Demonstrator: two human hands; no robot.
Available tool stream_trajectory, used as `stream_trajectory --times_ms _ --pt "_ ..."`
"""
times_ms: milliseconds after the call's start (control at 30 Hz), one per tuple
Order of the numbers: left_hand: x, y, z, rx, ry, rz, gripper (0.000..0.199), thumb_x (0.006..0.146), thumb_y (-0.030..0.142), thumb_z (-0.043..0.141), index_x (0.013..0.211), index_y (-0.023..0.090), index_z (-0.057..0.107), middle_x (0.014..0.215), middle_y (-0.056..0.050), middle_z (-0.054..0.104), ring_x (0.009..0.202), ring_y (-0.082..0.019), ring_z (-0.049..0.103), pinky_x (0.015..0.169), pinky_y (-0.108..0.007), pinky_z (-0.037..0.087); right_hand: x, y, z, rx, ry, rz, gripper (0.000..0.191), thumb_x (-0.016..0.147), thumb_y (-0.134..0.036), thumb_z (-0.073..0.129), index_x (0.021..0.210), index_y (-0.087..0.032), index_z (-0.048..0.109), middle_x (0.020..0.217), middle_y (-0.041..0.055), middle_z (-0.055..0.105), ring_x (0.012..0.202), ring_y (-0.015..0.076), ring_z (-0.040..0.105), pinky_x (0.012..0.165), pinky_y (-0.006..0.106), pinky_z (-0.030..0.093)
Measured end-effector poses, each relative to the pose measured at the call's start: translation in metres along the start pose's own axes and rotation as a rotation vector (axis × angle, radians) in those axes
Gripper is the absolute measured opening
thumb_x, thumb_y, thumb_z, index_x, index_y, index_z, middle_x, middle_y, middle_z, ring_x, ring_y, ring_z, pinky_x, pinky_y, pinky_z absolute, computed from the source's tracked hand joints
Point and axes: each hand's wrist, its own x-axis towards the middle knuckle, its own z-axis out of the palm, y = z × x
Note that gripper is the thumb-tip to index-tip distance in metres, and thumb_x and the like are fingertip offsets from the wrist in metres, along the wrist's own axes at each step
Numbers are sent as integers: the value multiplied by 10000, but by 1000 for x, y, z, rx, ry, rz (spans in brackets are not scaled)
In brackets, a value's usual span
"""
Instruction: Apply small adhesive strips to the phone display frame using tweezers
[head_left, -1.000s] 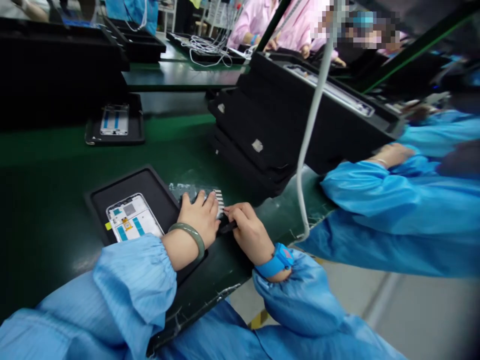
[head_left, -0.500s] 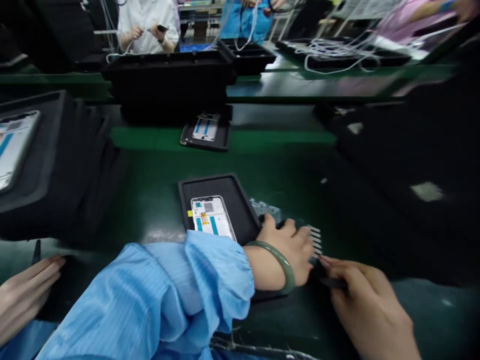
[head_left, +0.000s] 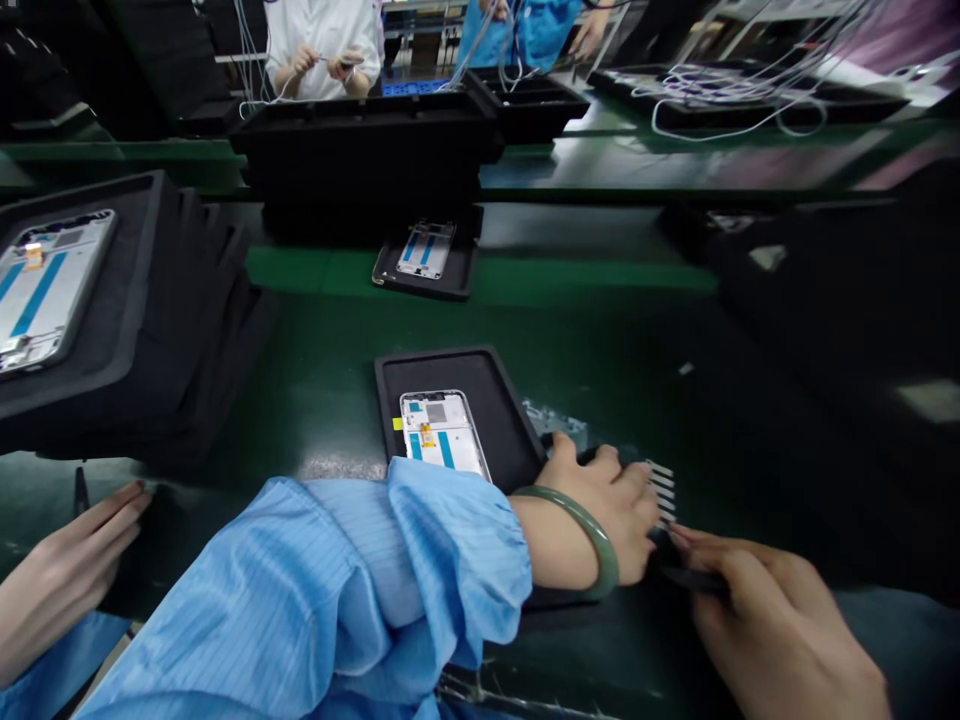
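My left hand point(head_left: 600, 510), with a green bangle at the wrist, reaches across to the right. Its fingers are spread over a dark item beside a row of white strips point(head_left: 661, 492). What lies under the palm is hidden. Close by on the right, my right hand point(head_left: 780, 600) pinches a thin black tool point(head_left: 697, 580), with its fingertips at the lower end of the strips. A black tray point(head_left: 502, 420) left of my left hand holds an opened phone frame point(head_left: 444, 432) with blue strips and a yellow tab; my sleeve covers its lower part.
Stacked black trays point(head_left: 180, 330) at left carry another phone frame point(head_left: 52, 290). Another person's hand point(head_left: 75, 570) rests at lower left. A small tray point(head_left: 466, 270) with a phone frame point(head_left: 426, 248) lies ahead. Black stacks stand at right; white cables point(head_left: 742, 95) and people are beyond.
The whole view has shifted, so the bench and trays appear farther right. Both my hands stay beside the white strips, in nearly the same pose.
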Motion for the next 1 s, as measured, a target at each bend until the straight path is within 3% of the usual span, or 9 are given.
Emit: stream_trajectory --times_ms 200,400,733,1000 --pt "1 2 2 4 -6 3 451 912 381 294 1299 229 469 1451 19 349 1258 -278 310 952 -489 329 0 6 2 53 48 42 89 785 -194 482 757 -267 439 763 43 581 665 192 610 543 306 498" --pt "2 -1 5 -22 -16 47 468 923 295 217 1301 164 460 1451 -45 346 1245 -294 333 945 -537 322 3 0 1 175 40 180 119 846 -241 459 730 -267 453 776 43 572 706 211 605 610 336 488" --pt "7 -2 8 -62 -44 72 489 913 301 219 1323 136 427 1461 -65 324 1258 -313 313 943 -595 332 -3 1 4 191 78 180 123 820 -237 500 718 -273 443 775 46 581 725 224 613 603 353 496" --pt "5 -2 1 -56 -91 68 472 920 309 253 1338 145 396 1460 -50 327 1260 -293 306 955 -575 331 3 4 1 148 71 83 123 839 -260 485 721 -256 454 745 48 590 670 181 618 582 316 520"
